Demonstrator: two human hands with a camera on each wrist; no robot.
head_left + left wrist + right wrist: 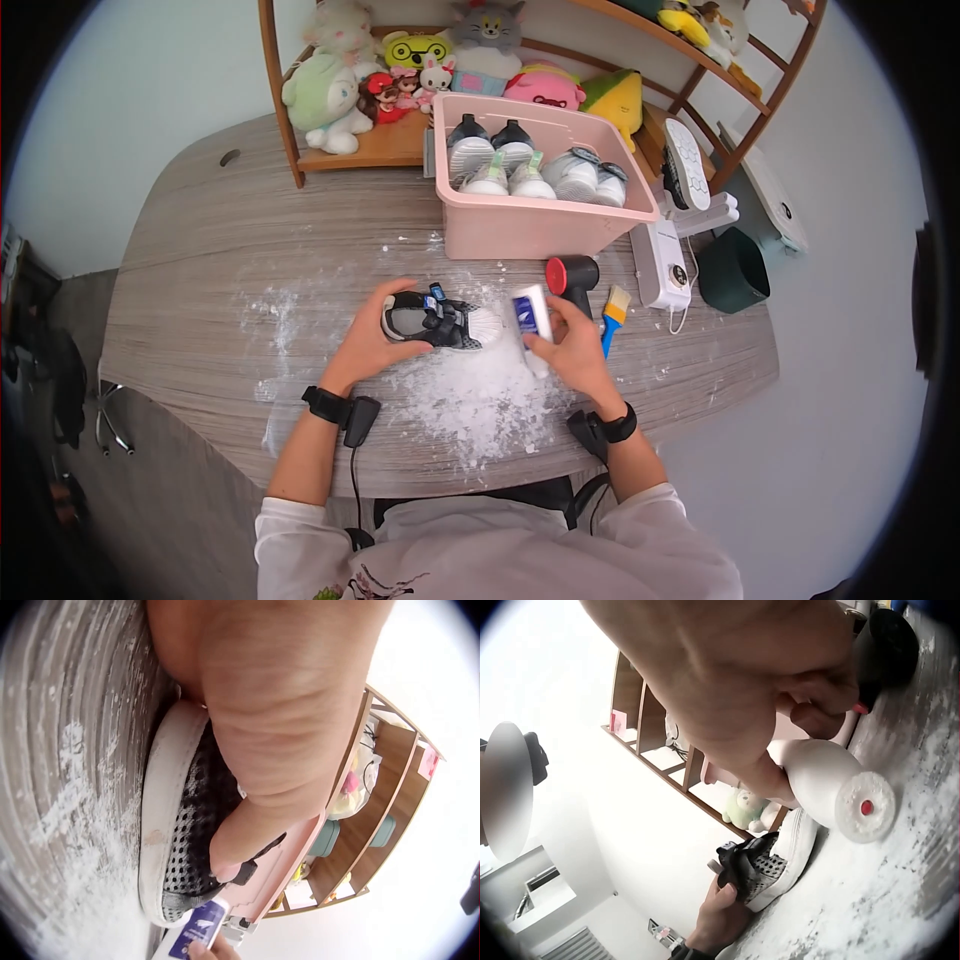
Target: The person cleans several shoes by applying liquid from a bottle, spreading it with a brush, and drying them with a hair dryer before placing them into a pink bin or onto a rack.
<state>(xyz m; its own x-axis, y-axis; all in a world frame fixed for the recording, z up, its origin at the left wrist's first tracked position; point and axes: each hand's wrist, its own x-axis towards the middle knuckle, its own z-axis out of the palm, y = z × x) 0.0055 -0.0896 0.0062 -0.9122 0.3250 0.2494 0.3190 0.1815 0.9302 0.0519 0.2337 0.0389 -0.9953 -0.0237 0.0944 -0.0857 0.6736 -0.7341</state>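
Note:
My left hand (364,344) grips a small black mesh shoe (437,321) by its heel end, thumb on one side and fingers on the other. The shoe stands sole down on the table, its white toe (483,328) pointing right. In the left wrist view the thumb presses the mesh upper (193,825) above the white sole. My right hand (575,350) holds a white bottle (532,318) with a blue label just right of the toe. In the right wrist view the bottle's powdery round end (865,807) shows a red spot and faces the table.
White powder (480,400) is spread over the wooden table (200,240). Right of the bottle lie a black hair dryer (574,274) with a red end and a blue-handled brush (613,318). A pink bin (540,228) of shoes stands behind, before a shelf of plush toys.

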